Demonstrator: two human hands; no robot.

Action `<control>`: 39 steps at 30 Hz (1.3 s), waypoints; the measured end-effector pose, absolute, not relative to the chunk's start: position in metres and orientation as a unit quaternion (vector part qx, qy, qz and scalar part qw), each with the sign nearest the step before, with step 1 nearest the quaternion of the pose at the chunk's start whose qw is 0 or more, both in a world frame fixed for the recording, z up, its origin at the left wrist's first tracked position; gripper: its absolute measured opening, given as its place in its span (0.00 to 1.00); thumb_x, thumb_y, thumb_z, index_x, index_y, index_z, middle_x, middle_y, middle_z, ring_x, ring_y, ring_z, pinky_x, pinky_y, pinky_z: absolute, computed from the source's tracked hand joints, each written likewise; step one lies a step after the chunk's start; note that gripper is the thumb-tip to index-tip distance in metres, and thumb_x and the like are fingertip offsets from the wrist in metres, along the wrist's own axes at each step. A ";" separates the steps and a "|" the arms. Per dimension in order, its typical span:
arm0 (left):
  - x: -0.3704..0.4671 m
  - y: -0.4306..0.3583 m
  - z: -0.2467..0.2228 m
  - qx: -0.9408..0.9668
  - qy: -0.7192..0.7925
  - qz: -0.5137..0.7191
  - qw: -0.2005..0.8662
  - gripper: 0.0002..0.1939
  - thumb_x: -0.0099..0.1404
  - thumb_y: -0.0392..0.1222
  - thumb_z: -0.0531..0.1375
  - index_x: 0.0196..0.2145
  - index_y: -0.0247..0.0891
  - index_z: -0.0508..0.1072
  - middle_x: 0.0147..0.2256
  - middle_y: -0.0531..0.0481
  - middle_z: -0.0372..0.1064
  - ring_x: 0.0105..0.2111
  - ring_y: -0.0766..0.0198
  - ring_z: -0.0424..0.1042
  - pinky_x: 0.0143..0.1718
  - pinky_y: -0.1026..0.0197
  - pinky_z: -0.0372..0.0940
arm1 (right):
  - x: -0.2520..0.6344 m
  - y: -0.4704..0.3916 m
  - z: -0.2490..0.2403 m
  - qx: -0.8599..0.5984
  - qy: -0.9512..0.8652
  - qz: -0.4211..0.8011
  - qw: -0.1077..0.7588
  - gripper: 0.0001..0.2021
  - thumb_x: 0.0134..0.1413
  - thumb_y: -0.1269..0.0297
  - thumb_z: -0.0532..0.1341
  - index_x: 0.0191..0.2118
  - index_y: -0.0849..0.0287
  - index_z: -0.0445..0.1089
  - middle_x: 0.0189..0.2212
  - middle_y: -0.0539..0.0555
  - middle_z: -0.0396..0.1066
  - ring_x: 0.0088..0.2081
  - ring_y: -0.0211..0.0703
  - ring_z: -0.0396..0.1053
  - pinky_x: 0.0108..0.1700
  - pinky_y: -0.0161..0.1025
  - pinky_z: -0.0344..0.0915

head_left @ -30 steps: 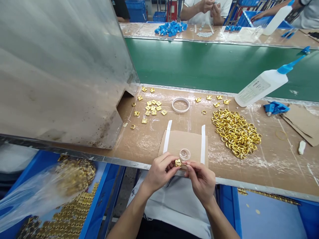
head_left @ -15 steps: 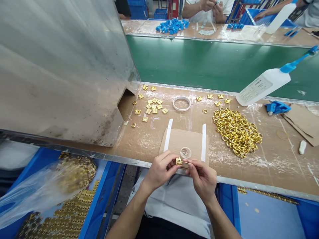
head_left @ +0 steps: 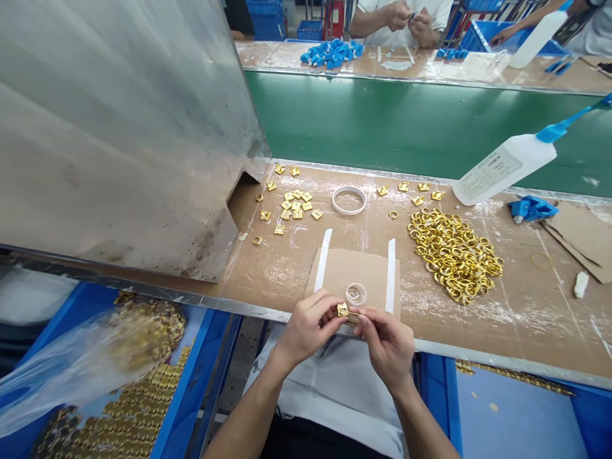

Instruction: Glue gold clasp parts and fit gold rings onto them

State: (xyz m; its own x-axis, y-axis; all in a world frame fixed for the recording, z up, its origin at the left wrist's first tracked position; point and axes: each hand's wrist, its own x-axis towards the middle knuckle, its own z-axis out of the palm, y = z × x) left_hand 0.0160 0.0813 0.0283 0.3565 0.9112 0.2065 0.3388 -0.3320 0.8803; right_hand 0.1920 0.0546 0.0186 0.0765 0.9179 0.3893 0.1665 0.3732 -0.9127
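Note:
Between the thumb and fingers of my left hand [head_left: 313, 325] is a gold ring [head_left: 343, 310] with a square face. My right hand [head_left: 386, 341] pinches a thin stick [head_left: 354, 313], whose tip meets or nearly meets the ring's face. Just beyond my fingers a small clear round dish [head_left: 356, 294] sits on a taped cardboard pad [head_left: 356, 268]. Loose square gold pieces [head_left: 296, 205] lie farther off to the left. A heap of plain gold ring bands [head_left: 454, 255] is piled to the right.
A large metal housing [head_left: 143, 127] stands at the left. A white tape roll [head_left: 349, 200] and a tilted bottle [head_left: 507, 167] are toward the back. Blue bins [head_left: 194, 382] flank my lap, and a green belt [head_left: 382, 121] runs beyond. A co-worker's hands [head_left: 411, 22] are across it.
The stick in my right hand has shifted slightly against the ring, with the right hand a little to the left. My left hand stays in place.

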 end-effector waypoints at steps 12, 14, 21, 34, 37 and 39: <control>0.016 0.081 0.028 0.729 0.432 0.363 0.388 0.06 0.70 0.37 0.61 0.44 0.35 0.75 0.34 0.49 0.69 0.27 0.67 0.69 0.26 0.68 0.65 | 0.194 0.055 0.022 -0.456 -0.605 0.334 0.560 0.05 0.66 0.69 0.62 0.41 0.55 0.76 0.36 0.55 0.82 0.20 0.36 0.74 0.24 0.32 0.75; 0.016 0.081 0.028 0.729 0.434 0.363 0.386 0.06 0.70 0.37 0.60 0.43 0.35 0.75 0.33 0.49 0.69 0.27 0.67 0.69 0.26 0.68 0.65 | 0.194 0.056 0.023 -0.458 -0.604 0.332 0.561 0.05 0.66 0.69 0.62 0.41 0.55 0.76 0.36 0.55 0.82 0.20 0.36 0.74 0.24 0.32 0.75; 0.016 0.082 0.031 0.724 0.445 0.349 0.396 0.06 0.70 0.39 0.60 0.43 0.36 0.75 0.34 0.49 0.70 0.27 0.66 0.69 0.27 0.66 0.66 | 0.193 0.055 0.023 -0.463 -0.590 0.332 0.572 0.05 0.65 0.69 0.62 0.41 0.56 0.76 0.35 0.56 0.81 0.20 0.36 0.73 0.21 0.32 0.73; 0.013 0.083 0.034 0.690 0.443 0.388 0.421 0.06 0.68 0.38 0.63 0.43 0.35 0.76 0.33 0.49 0.71 0.27 0.67 0.70 0.29 0.66 0.69 | 0.206 0.081 0.043 -0.514 -0.674 0.151 0.508 0.06 0.66 0.70 0.60 0.38 0.55 0.73 0.34 0.55 0.76 0.33 0.43 0.75 0.28 0.35 0.73; 0.013 0.083 0.033 0.686 0.436 0.392 0.430 0.07 0.68 0.39 0.63 0.43 0.35 0.76 0.33 0.50 0.70 0.26 0.68 0.69 0.28 0.66 0.69 | 0.203 0.083 0.044 -0.515 -0.698 0.127 0.481 0.06 0.66 0.70 0.59 0.39 0.55 0.74 0.36 0.55 0.75 0.37 0.43 0.75 0.33 0.37 0.75; 0.013 0.083 0.032 0.683 0.434 0.393 0.436 0.07 0.68 0.40 0.63 0.43 0.35 0.76 0.33 0.50 0.69 0.26 0.68 0.69 0.27 0.67 0.68 | 0.203 0.083 0.043 -0.513 -0.708 0.123 0.469 0.07 0.66 0.71 0.59 0.39 0.54 0.74 0.36 0.55 0.74 0.38 0.44 0.75 0.36 0.38 0.75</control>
State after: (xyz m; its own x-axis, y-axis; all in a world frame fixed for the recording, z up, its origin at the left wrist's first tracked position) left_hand 0.0131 0.0826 0.0318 0.3138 0.9363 0.1576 0.2505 -0.2418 0.9374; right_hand 0.2027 0.0830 0.0429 -0.0333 0.8424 0.5378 0.6109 0.4430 -0.6561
